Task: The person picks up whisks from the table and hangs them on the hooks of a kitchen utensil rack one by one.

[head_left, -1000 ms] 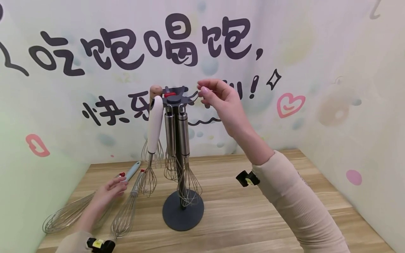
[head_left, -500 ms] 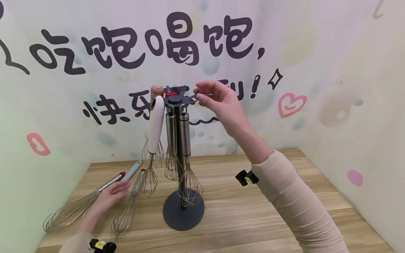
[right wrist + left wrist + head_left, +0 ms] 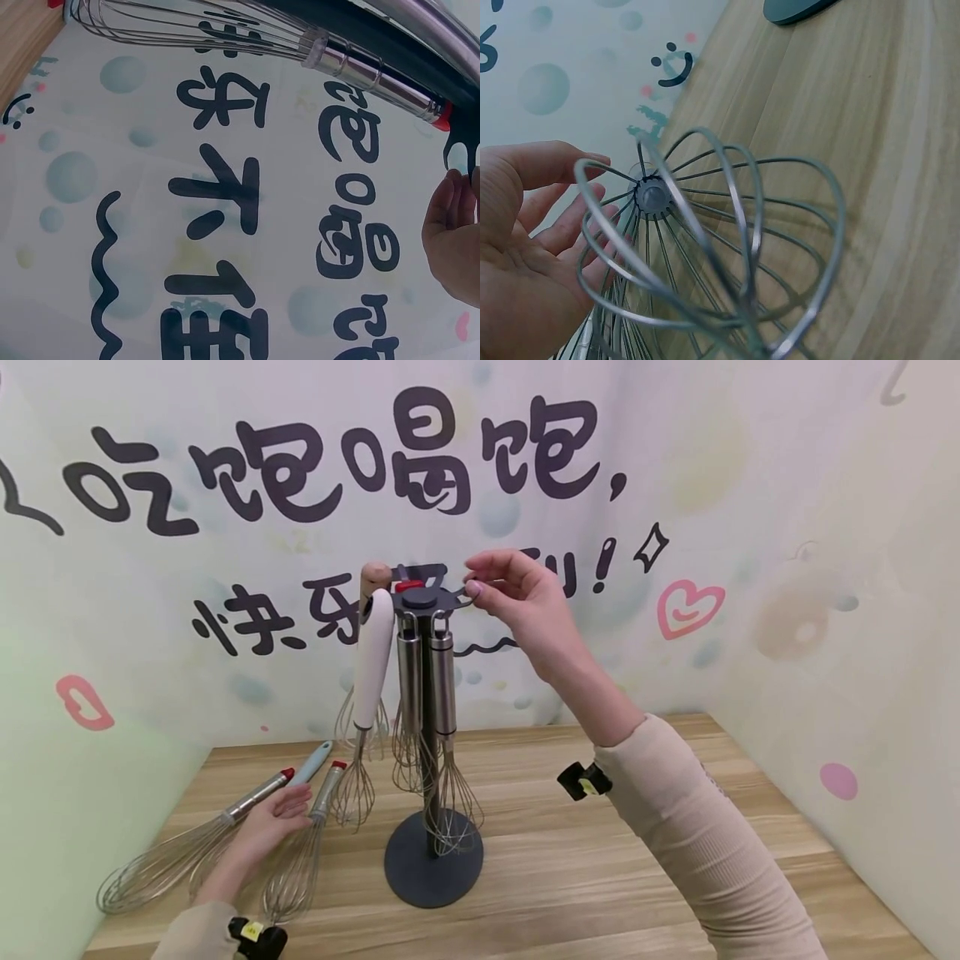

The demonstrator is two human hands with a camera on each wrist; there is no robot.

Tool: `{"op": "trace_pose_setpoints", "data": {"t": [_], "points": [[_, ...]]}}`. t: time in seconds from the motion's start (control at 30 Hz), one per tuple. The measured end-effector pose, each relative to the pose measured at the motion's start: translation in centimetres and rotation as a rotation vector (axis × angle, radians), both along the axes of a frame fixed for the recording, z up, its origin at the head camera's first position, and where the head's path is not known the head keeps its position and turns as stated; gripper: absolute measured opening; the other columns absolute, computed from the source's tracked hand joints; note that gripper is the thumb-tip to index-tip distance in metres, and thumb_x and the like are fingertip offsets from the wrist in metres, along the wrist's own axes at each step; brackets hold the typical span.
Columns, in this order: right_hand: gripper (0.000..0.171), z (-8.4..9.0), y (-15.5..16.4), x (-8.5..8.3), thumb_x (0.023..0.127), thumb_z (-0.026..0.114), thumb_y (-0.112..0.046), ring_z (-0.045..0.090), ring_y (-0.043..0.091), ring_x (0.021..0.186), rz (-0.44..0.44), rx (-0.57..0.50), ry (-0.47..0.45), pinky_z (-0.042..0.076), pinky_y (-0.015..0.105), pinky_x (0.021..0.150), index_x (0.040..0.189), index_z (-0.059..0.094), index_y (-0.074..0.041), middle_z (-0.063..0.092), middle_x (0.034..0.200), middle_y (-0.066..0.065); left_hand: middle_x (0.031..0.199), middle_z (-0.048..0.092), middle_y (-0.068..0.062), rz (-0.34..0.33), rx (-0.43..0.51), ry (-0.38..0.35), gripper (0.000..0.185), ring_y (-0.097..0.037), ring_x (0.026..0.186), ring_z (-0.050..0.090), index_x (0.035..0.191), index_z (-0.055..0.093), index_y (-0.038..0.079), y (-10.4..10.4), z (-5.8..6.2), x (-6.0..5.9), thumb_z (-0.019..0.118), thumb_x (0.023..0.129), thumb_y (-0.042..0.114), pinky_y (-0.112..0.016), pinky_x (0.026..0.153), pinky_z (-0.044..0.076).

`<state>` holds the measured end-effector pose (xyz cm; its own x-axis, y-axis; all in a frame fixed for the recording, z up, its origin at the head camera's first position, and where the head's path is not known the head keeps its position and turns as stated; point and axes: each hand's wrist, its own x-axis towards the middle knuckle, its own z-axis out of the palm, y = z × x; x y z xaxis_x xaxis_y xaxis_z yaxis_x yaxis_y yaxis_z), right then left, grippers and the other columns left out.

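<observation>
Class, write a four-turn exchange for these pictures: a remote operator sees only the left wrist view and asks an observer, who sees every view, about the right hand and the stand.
Operator: My left wrist view shows the left hand beside a wire whisk. Where is the right hand?
Observer: In the head view, it is raised, pinching the outer part of the dark stand's top.
Operator: I see only a bit of its base. Does anything hang from it?
Observer: Yes, several whisks, including a white-handled whisk.

Head view is bright, wrist views dimmer.
</observation>
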<state>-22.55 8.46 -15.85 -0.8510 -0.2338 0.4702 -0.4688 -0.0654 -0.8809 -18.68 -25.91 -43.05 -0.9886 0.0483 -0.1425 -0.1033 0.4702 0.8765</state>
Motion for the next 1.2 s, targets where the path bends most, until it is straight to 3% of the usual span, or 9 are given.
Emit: {"op": "trace_pose_setpoints", "data": {"t": [0.27, 0.43, 0.6, 0.77, 0.97, 1.2], "points": [[0.017, 0.0, 0.0, 0.0, 0.089, 0.059, 0.006, 0.058, 0.004, 0.081, -0.008, -0.015, 0.02, 0.049, 0.013, 0.07, 0.106, 0.057, 0.004, 0.062, 0.086, -0.008, 0.146, 0.032, -0.034, 0.006, 0.01, -0.02, 0.062, -0.047, 0.134, 0.037, 0.145, 0.024, -0.01, 0.1, -0.2, -0.2, 0.055, 0.092, 0.003, -0.047, 0.107, 0.043], [0.018, 0.0, 0.0, 0.0, 0.089, 0.059, 0.007, 0.058, 0.004, 0.079, -0.008, -0.027, 0.017, 0.047, 0.014, 0.068, 0.107, 0.054, 0.007, 0.062, 0.085, -0.008, 0.146, 0.032, -0.035, 0.008, 0.008, -0.03, 0.063, -0.047, 0.134, 0.038, 0.145, 0.024, -0.01, 0.1, -0.5, -0.4, 0.056, 0.091, 0.001, -0.046, 0.105, 0.044], [0.015, -0.1, 0.0, -0.1, 0.092, 0.057, 0.002, 0.06, 0.005, 0.081, 0.024, -0.056, -0.029, 0.051, 0.015, 0.074, 0.107, 0.058, 0.002, 0.062, 0.088, -0.006, 0.145, 0.033, -0.035, 0.01, 0.006, -0.03, 0.065, -0.046, 0.133, 0.039, 0.144, 0.025, -0.011, 0.2, -0.7, -0.5, 0.058, 0.089, 0.0, -0.042, 0.104, 0.047], [0.014, -0.1, 0.2, -0.3, 0.097, 0.049, -0.005, 0.062, 0.009, 0.089, 0.132, -0.104, -0.059, 0.055, 0.019, 0.083, 0.107, 0.059, -0.006, 0.062, 0.096, 0.0, 0.145, 0.033, -0.036, 0.006, 0.015, -0.022, 0.065, -0.047, 0.133, 0.039, 0.144, 0.025, -0.012, 0.2, -0.8, -0.6, 0.059, 0.089, 0.002, -0.042, 0.104, 0.047], [0.026, 0.1, 0.6, -0.2, 0.094, 0.05, 0.002, 0.063, 0.009, 0.095, 0.201, -0.051, -0.067, 0.054, 0.024, 0.093, 0.119, 0.055, -0.002, 0.058, 0.103, 0.002, 0.145, 0.031, -0.037, -0.002, 0.011, -0.023, 0.066, -0.048, 0.133, 0.038, 0.144, 0.023, -0.013, 0.2, -1.1, -0.7, 0.058, 0.09, 0.003, -0.047, 0.106, 0.044], [0.026, 0.2, 0.8, 0.1, 0.093, 0.05, 0.006, 0.063, 0.007, 0.091, 0.202, -0.048, -0.085, 0.054, 0.023, 0.092, 0.115, 0.055, -0.005, 0.055, 0.099, 0.001, 0.146, 0.029, -0.037, 0.023, 0.023, -0.059, 0.069, -0.05, 0.134, 0.034, 0.145, 0.023, -0.009, 0.5, -1.3, -0.7, 0.061, 0.09, 0.009, -0.054, 0.108, 0.039]]}}
